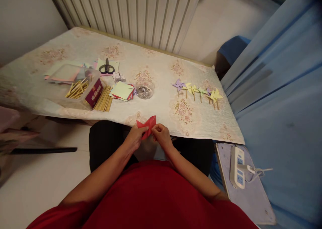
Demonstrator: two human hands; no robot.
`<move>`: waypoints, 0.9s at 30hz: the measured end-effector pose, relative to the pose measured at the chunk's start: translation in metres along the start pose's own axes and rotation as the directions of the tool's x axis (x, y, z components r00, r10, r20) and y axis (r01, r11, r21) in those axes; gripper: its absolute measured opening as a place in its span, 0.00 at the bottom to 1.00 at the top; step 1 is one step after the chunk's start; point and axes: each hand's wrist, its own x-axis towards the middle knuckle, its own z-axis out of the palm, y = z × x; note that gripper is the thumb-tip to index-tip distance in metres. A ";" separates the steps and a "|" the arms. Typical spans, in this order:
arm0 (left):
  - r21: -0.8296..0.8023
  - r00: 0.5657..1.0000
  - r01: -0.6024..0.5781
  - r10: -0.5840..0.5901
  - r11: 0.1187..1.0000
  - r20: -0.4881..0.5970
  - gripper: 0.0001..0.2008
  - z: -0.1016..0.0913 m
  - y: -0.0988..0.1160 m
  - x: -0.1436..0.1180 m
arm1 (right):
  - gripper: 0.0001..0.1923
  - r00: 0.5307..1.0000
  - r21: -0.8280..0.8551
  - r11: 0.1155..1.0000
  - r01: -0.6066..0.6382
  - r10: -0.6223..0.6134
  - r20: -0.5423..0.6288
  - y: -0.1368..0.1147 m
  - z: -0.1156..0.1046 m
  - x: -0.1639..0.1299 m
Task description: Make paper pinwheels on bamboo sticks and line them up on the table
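A red paper pinwheel point(150, 122) with folded, pointed corners is between my hands, just off the table's front edge and above my lap. My left hand point(136, 137) is closed on its left side, the thumb lying over the paper. At its right edge, my right hand point(162, 135) has thumb and forefinger pinched together; whether they grip the paper or something tiny is hidden. A round clear dish point(145, 89) of small metal pieces stands beyond my hands. Left of it lies a stack of coloured paper squares point(122, 90).
A clear plastic box point(67, 101) holds short sticks, with more sticks point(103, 99) beside it. Scissors point(107, 67) rest on paper near small white boxes point(118, 76). Several finished pinwheels point(193, 88) lie at right. A power strip point(237, 168) sits on a low stand.
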 end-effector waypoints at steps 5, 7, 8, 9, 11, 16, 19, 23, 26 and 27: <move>0.006 1.000 -0.004 0.004 1.000 0.001 0.06 -0.002 -0.001 0.000 | 0.06 1.000 0.013 1.000 -0.005 0.005 0.012 -0.001 0.000 -0.001; 0.008 1.000 -0.006 0.006 1.000 -0.002 0.06 -0.002 -0.001 0.000 | 0.06 1.000 0.013 1.000 -0.018 0.018 0.016 -0.001 0.000 -0.001; 0.008 1.000 -0.003 0.003 1.000 -0.006 0.06 -0.002 -0.001 0.000 | 0.06 0.999 0.011 1.000 -0.026 0.026 0.019 -0.002 0.000 -0.001; 0.008 1.000 0.000 0.000 1.000 -0.011 0.06 -0.002 -0.001 0.000 | 0.06 0.999 0.011 0.999 -0.033 0.033 0.023 -0.002 0.000 -0.001; 0.006 1.000 0.002 -0.002 1.000 -0.022 0.07 -0.002 -0.001 -0.001 | 0.06 0.998 0.015 0.999 -0.046 0.045 0.036 -0.003 0.000 -0.001; 0.008 1.000 -0.011 0.011 1.000 -0.019 0.08 -0.003 -0.002 -0.001 | 0.06 0.998 0.026 0.998 -0.058 0.057 0.029 -0.002 -0.001 -0.001; -0.004 1.000 -0.009 0.009 1.000 -0.023 0.08 -0.004 -0.003 0.000 | 0.06 0.998 0.039 0.998 -0.057 0.055 0.039 -0.001 -0.001 -0.001; -0.006 1.000 -0.018 0.017 1.000 -0.020 0.09 -0.005 -0.005 0.001 | 0.07 0.998 0.041 0.998 -0.055 0.054 0.024 0.002 0.000 -0.001; 0.014 0.999 -0.017 0.018 1.000 -0.031 0.09 -0.005 -0.006 0.001 | 0.06 0.999 0.041 0.998 -0.050 0.049 0.021 0.003 0.001 -0.001; 0.015 0.999 -0.017 0.017 1.000 -0.036 0.09 -0.005 -0.006 0.001 | 0.06 0.999 0.044 0.998 -0.049 0.048 0.023 0.003 0.001 -0.001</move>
